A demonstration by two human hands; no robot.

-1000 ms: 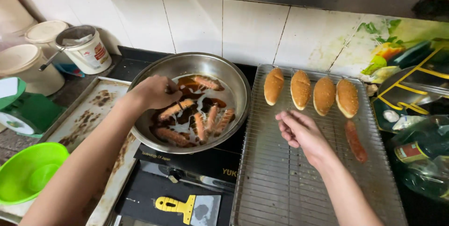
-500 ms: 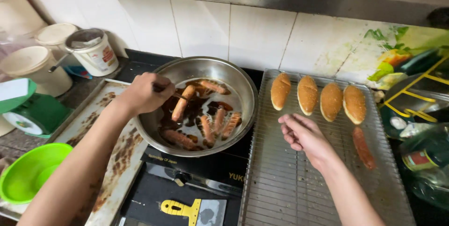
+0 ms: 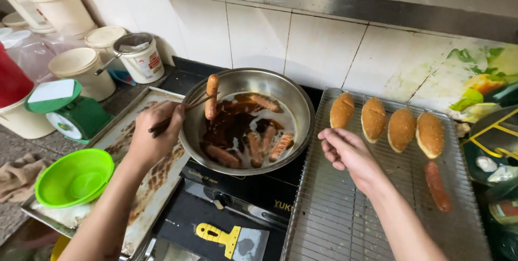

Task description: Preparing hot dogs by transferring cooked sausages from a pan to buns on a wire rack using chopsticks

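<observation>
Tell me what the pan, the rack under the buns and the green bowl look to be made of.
Pan: bare metal, likely steel; grey, shiny wall with reflections.
Rack: thin metal wire grid, dull silver, see-through mesh.
Green bowl: probably plastic; bright uniform green, slotted like a strainer.
The left hand lifts a sausage with dark chopsticks, material unclear.

left hand [image 3: 156, 134], chopsticks [image 3: 186, 111], lifted sausage [image 3: 211, 96], pan [image 3: 291, 102]

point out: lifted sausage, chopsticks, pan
lifted sausage [image 3: 212, 97], head view, middle of its length.
chopsticks [image 3: 190, 106], head view, shafts between left hand and sausage.
pan [image 3: 294, 99], head view, bare inner wall at right.
</observation>
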